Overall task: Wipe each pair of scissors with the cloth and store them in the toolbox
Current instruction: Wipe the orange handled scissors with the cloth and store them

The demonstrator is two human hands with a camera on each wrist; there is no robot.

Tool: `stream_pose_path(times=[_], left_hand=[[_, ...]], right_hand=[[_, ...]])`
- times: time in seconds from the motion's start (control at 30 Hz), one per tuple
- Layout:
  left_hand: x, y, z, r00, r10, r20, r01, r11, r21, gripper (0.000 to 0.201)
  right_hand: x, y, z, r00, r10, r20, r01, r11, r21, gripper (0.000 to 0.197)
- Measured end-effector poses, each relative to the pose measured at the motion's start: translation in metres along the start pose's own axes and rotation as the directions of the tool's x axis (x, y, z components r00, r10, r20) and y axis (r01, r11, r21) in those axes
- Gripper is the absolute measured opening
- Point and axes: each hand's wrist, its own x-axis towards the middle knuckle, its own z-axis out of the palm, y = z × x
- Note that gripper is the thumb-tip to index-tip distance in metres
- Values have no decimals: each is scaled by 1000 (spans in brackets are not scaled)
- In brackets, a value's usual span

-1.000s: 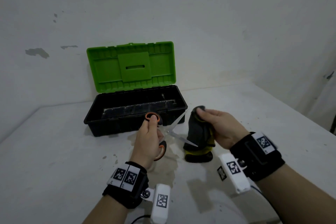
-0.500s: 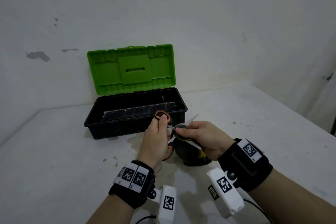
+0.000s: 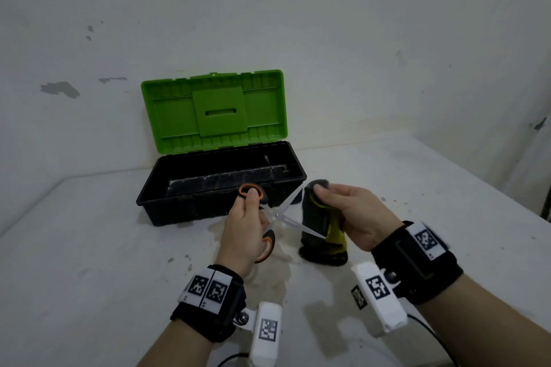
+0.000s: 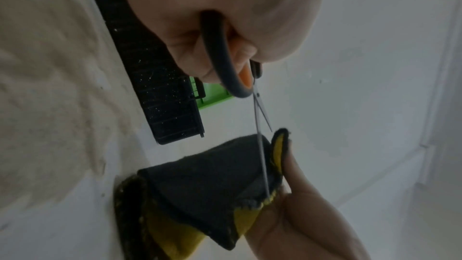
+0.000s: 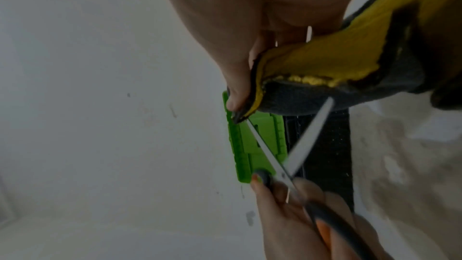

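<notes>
My left hand [image 3: 247,223] grips the orange-and-black handles of a pair of scissors [image 3: 280,214], whose blades stand spread apart in an X. My right hand [image 3: 343,211] pinches a grey-and-yellow cloth [image 3: 317,223] at the tip of the upper blade; the lower blade's tip lies against the cloth. The cloth's bottom edge rests on the table. In the right wrist view the thumb pinches the cloth [image 5: 325,78] over one blade tip of the scissors [image 5: 290,157]. The toolbox [image 3: 220,188], black with a green lid raised open, stands just behind the hands.
The white table [image 3: 89,247] shows a damp stain under the hands. A white wall rises close behind the toolbox. The table's right edge runs near a wall corner at the right.
My right hand slid the cloth outward from near the scissors' pivot to the blade tip. The scissors' blades stayed spread in my left hand.
</notes>
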Motion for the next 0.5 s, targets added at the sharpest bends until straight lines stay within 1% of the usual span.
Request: stream_pose_path(times=[0.1,0.17,0.27,0.33,0.43,0.47,0.5], left_hand=[[-1,6,6,1000,-10,6,10,999,-51,37],[-1,5,9,1000,12,27,-11,999,-42,37],[-1,1,9,997,44,56,-46,999,27,37],[-2,1,9,997,36,67,-39,998,40,36],[-3,5,9,997,44,65,-47,998,40,37],[-4,6,10,997,46,65,-48,998,27,37],[-5,6,9,997,45,64,-46,999,17,38]], right_hand=[[-7,8,15,988,69,141,-62,997,-55,27],[-7,12,23,981,95,168,-72,988,-138,29],[-3,17,29,986,115,125,-89,977,-193,35],[-2,18,29,989,116,88,-94,972,-216,32],[-3,12,26,991,112,71,-100,984,-148,12],[-1,8,23,994,90,63,-83,991,-106,11],[0,3,19,997,64,41,-61,996,-67,16]])
